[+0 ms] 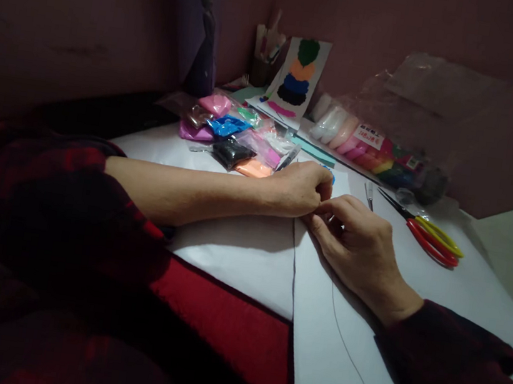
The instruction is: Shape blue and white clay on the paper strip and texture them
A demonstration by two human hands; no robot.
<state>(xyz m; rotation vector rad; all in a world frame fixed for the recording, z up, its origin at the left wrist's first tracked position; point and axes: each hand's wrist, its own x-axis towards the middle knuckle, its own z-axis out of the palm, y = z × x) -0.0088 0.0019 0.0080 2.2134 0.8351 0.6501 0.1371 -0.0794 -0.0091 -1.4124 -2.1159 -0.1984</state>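
- Close together, the left hand (301,188) and the right hand (357,249) are held over the paper (343,354).
- The left fingers are curled in; whether something is pinched by them cannot be told.
- The right thumb and fingertips are brought near each other by the left hand, but what is between them is hidden.
- The paper is laid flat under the hands, and a thin curved line (342,332) is seen on it.
- A bit of blue (329,174) is partly hidden behind the left hand.
- Clay bags (230,127) are piled past the left arm.
- The scissors (430,239) are laid to the right.
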